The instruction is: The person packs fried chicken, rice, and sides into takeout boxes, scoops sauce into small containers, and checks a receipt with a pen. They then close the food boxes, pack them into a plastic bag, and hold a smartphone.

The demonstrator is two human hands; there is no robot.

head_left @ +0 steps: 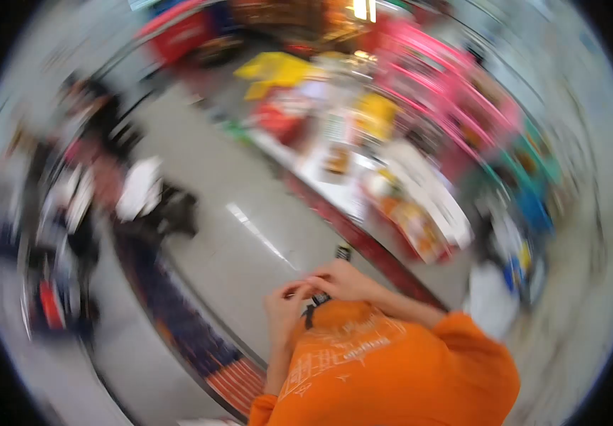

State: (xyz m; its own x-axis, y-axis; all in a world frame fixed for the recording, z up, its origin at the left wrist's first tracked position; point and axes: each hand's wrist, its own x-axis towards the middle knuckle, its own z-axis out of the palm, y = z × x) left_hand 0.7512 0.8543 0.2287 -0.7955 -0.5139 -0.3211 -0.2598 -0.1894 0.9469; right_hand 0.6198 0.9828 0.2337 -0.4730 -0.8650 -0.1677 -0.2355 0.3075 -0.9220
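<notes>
Both my hands meet in front of my orange shirt (384, 362), low in the view. My left hand (284, 305) is closed, fingertips bent inward against the other hand. From the right comes my right hand (340, 281), its fingers pinched together and touching the left ones. A small black piece (320, 299) with pale marks shows just below the fingers, beside a dark strap-like bit (308, 317) against the shirt. What the fingers grip is too small and blurred to name. Just beyond my right hand is a small black item with pale marks (343, 250).
A low white table (342, 193) with a red edge holds blurred packets and boxes, including a yellow packet (376, 116) and a long open carton (427, 195). Behind it stands a pink plastic rack (427, 60). Dark patterned cloth (171, 291) lies on the left.
</notes>
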